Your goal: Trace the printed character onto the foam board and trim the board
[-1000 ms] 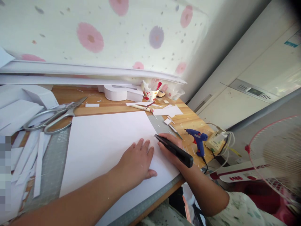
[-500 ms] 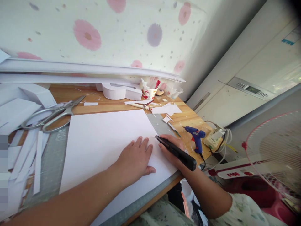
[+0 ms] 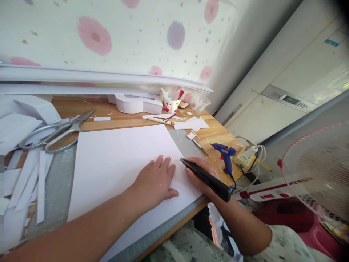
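A large white sheet [image 3: 114, 163] lies flat on a grey cutting mat [image 3: 58, 183] on the wooden table. My left hand [image 3: 155, 182] rests palm down on the sheet near its right edge, fingers spread. Just to its right, my right hand [image 3: 200, 174] grips a black utility knife [image 3: 207, 179], whose tip touches the sheet's right edge.
Large scissors [image 3: 54, 129] and white paper strips [image 3: 40, 182] lie at the left. A blue glue gun [image 3: 225, 154], a power strip [image 3: 247, 156], a paper cup [image 3: 170, 103], a white foam shape [image 3: 137, 103] and scraps sit toward the back right. A fan [image 3: 313, 171] stands beside the table.
The view has drifted slightly, shifting everything up and left. The knife has slid a little toward me along the sheet's edge. My left hand stays pressed on the sheet.
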The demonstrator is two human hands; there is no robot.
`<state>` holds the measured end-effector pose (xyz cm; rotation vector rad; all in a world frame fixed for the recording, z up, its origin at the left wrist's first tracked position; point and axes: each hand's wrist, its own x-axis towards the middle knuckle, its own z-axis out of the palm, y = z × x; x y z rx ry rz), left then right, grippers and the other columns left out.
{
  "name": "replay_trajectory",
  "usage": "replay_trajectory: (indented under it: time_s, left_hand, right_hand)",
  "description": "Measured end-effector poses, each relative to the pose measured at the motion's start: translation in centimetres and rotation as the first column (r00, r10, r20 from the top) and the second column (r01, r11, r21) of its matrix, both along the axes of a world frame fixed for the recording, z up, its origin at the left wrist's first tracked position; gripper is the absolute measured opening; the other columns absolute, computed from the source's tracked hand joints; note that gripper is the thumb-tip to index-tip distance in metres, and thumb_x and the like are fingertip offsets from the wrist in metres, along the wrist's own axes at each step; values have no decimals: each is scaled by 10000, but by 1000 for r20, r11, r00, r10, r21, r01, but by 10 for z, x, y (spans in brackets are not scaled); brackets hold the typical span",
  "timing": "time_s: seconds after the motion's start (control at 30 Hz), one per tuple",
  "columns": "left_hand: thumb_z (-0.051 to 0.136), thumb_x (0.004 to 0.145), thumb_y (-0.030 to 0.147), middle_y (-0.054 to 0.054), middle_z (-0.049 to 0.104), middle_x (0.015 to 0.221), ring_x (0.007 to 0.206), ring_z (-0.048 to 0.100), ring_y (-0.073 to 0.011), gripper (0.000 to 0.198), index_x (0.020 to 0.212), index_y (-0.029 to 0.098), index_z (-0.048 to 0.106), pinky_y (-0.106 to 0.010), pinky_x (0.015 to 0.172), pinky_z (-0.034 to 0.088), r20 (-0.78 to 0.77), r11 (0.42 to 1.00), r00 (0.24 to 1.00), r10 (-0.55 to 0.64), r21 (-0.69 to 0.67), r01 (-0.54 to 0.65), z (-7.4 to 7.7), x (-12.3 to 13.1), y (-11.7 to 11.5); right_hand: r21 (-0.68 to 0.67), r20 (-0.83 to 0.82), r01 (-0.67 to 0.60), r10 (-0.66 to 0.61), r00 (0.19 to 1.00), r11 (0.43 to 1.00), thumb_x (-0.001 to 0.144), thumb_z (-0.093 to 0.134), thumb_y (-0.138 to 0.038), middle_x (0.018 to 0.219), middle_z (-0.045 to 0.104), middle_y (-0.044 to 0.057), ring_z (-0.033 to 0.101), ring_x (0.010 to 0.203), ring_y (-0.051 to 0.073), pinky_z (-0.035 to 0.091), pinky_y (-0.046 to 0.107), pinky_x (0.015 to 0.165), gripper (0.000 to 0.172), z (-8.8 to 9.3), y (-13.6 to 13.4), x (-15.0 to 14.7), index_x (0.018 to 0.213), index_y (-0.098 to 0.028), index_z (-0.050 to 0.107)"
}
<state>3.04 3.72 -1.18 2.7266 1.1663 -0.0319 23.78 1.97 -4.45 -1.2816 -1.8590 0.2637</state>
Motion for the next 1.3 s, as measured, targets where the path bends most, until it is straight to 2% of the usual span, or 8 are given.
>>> replay_trajectory:
  time_s: [0.3, 0.6, 1.0, 1.3]
  left_hand:
    - [575, 795, 552, -214, 342, 1459, 1334, 302, -396, 713, 1349, 125, 436, -543, 1034, 337, -15, 1000, 1000, -7, -1, 7, 2, 0, -1]
    - [547, 806, 570, -203, 336, 1465, 1339, 300, -390, 712, 1351, 127, 431, -524, 1046, 333, -42, 1000, 999, -13, 20, 14, 1, -1, 0]
    - [537, 818, 560, -206, 329, 1469, 1343, 291, -388, 709, 1357, 113, 424, -518, 1043, 344, -61, 1000, 998, -12, 17, 13, 4, -1, -1]
    - [522, 820, 574, -197, 317, 1477, 1347, 282, -388, 728, 1369, 110, 411, -518, 1040, 348, -73, 1000, 997, -10, 18, 12, 4, 0, 0]
  right_hand:
    - [-39, 24, -23, 24, 999, 999, 778, 620, -235, 948, 709, 37, 669, 827, 186, 540, 315, 744, 277, 7, -14, 2, 1054, -232, 625]
    - [-27, 44, -45, 46, 998, 999, 777, 613, -215, 876, 696, 33, 656, 758, 168, 533, 288, 692, 255, 13, -25, 4, 1032, -218, 620]
    - [-30, -10, -26, 25, 1000, 999, 772, 619, -197, 898, 702, 44, 667, 780, 180, 543, 306, 714, 264, 13, -36, 6, 1035, -225, 615]
    - [-21, 51, -8, 9, 999, 1000, 766, 623, -188, 867, 696, 44, 656, 746, 163, 537, 279, 692, 258, 15, -42, 9, 1023, -207, 619]
